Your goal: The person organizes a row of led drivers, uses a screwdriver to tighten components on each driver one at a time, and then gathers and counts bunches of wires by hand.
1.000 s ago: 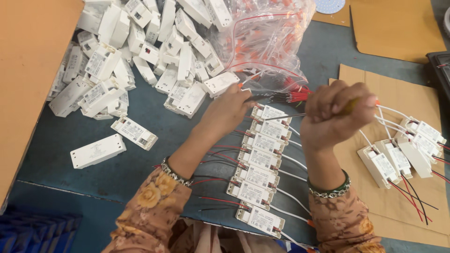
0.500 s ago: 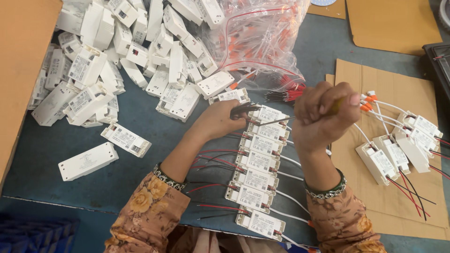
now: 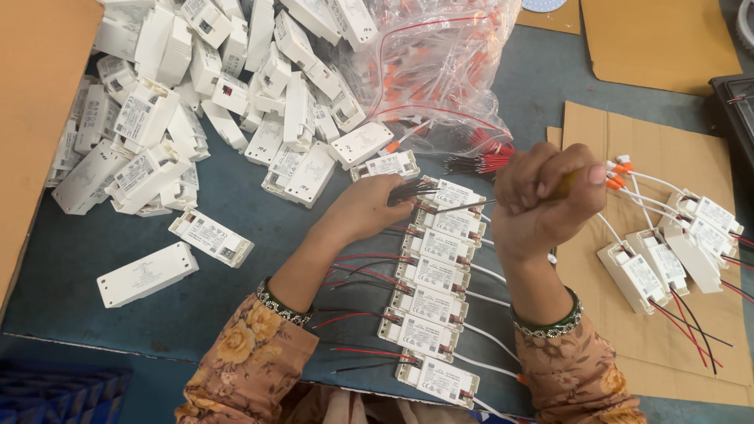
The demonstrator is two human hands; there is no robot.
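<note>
My left hand (image 3: 367,209) rests on the blue table and pinches a small bundle of black wires (image 3: 410,191) beside the top of a row of white driver boxes (image 3: 428,306). These boxes lie side by side with red and black leads on their left and white leads on their right. My right hand (image 3: 546,196) is closed in a fist around a thin tool whose metal shaft (image 3: 465,206) points left toward the top box. Red-tipped wires (image 3: 481,162) lie just above the row.
A big heap of white driver boxes (image 3: 196,94) fills the upper left. A clear plastic bag of wires (image 3: 440,63) lies at top centre. More wired boxes (image 3: 667,251) sit on cardboard (image 3: 652,133) at right. A blue crate (image 3: 55,392) is at bottom left.
My left hand picked up black wires and holds them at the top box. My right fist drifted slightly left and down. The camera view shifted a little.
</note>
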